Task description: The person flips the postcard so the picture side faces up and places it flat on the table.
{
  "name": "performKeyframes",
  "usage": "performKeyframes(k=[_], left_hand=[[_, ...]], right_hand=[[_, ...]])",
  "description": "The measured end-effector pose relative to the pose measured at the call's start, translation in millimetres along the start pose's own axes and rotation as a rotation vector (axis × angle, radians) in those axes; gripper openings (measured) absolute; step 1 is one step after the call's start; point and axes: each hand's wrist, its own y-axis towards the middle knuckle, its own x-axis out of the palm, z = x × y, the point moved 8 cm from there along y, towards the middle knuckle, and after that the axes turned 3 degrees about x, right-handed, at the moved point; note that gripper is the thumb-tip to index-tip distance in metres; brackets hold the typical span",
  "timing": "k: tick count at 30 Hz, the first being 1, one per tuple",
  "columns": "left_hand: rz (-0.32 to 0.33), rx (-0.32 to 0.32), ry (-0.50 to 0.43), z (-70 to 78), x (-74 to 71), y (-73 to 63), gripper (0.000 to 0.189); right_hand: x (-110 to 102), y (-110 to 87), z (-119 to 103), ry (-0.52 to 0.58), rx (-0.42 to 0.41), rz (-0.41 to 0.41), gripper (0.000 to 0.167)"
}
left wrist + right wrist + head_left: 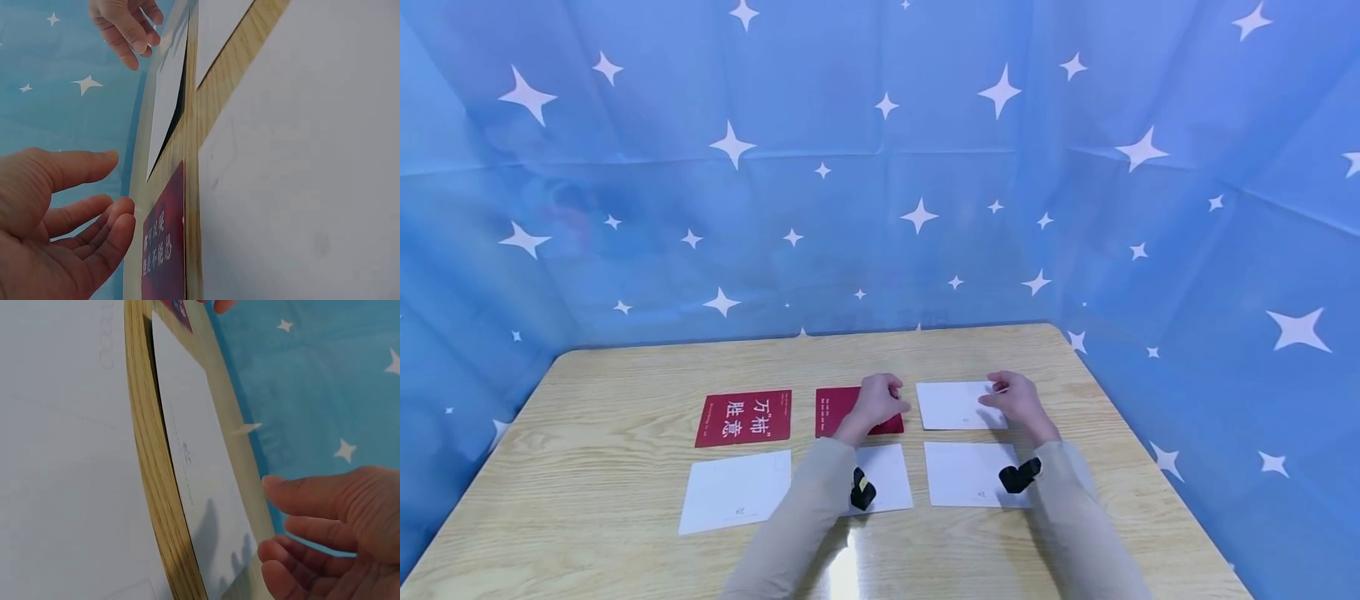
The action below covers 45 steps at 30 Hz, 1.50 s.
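My left hand (877,402) hovers over the middle red card (831,410) in the head view, its fingers loosely bent and holding nothing. In the left wrist view that card (165,244) shows white writing, with a gap between thumb and fingers beside it. Over the right end of the far right white card (951,406) is my right hand (1017,398), thumb and fingers apart, nothing between them. Its shadow falls on this card (200,425) in the right wrist view. Nearer me lie two more white cards, a middle one (891,475) partly under my left sleeve and a right one (966,475).
To the left, a red card (745,419) with large white characters lies above another white card (733,492). All the cards rest flat in two rows on a wooden table (587,467). A blue curtain with white stars (850,192) hangs behind and at the sides.
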Motion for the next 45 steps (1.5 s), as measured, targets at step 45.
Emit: performKeyframes(k=[45], left_hand=[[0.001,-0.145,0.071,17.1,37.2,15.5,0.051]], right_hand=[[-4,4.0,23,-0.152,0.289,-0.034,0.023]])
